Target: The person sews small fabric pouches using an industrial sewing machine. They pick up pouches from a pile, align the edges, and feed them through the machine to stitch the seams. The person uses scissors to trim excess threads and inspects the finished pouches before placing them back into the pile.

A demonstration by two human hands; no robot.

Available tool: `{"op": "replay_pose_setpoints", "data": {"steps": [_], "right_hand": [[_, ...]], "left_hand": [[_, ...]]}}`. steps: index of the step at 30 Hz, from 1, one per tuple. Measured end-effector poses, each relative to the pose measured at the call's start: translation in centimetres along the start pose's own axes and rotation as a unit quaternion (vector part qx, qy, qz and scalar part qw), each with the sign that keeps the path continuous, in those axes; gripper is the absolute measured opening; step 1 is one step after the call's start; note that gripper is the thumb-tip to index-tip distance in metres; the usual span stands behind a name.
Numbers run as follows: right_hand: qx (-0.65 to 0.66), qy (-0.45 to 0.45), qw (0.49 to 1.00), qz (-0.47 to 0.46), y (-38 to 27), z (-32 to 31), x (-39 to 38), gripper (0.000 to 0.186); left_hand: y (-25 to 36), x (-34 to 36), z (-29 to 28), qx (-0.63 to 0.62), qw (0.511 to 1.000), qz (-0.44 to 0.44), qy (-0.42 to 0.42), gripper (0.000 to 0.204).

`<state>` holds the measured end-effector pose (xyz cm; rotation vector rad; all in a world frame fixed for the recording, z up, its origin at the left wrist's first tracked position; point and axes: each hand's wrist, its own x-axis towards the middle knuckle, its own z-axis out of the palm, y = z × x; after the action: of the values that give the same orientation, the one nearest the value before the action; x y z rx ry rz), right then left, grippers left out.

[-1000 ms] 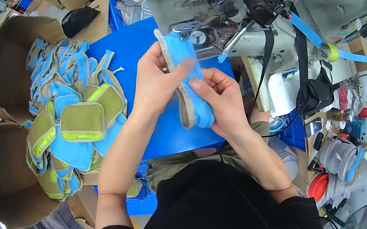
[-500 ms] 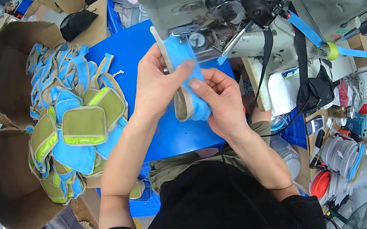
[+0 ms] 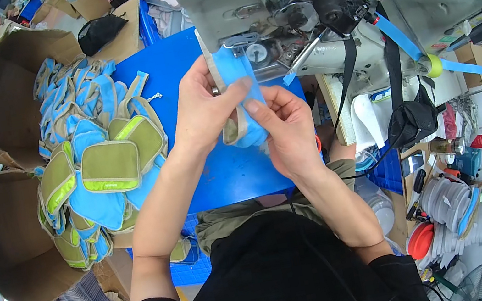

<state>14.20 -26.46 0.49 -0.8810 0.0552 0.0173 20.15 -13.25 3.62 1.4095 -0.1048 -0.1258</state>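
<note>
Blue tan-edged cloth [image 3: 231, 63] in both hands [image 3: 201, 109] [image 3: 289, 126], short of near table edge [image 3: 224, 200]

The blue cloth piece [image 3: 228, 66] I hold looks soft and matt, its grey edging a flat, slightly coarse fabric. Under it my blue tabletop [image 3: 221, 182] shines like smooth plastic, while the sewing machine [image 3: 421, 5] beside me is glossy painted metal. To my left, olive cloth pouches [image 3: 110, 161] carry shiny lime bands [image 3: 111, 185] near a dull, rough cardboard box [image 3: 20, 238].
</note>
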Motion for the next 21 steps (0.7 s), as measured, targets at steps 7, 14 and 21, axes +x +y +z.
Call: {"op": "replay_pose_setpoints", "data": {"steps": [7, 14, 21], "right_hand": [[-0.024, 0.008, 1.000, 0.005, 0.35, -0.24, 0.32, 0.025], [-0.046, 0.026, 0.999, 0.002, 0.12, 0.02, 0.84, 0.028], [-0.051, 0.034, 0.998, -0.012, 0.11, 0.49, 0.56, 0.025]], "left_hand": [[0.10, 0.01, 0.08, -0.004, 1.000, -0.001, 0.001, 0.032], [-0.20, 0.23, -0.12, -0.010, 1.000, -0.001, -0.010, 0.032], [-0.35, 0.40, -0.20, -0.017, 1.000, 0.008, -0.011, 0.034]]}}
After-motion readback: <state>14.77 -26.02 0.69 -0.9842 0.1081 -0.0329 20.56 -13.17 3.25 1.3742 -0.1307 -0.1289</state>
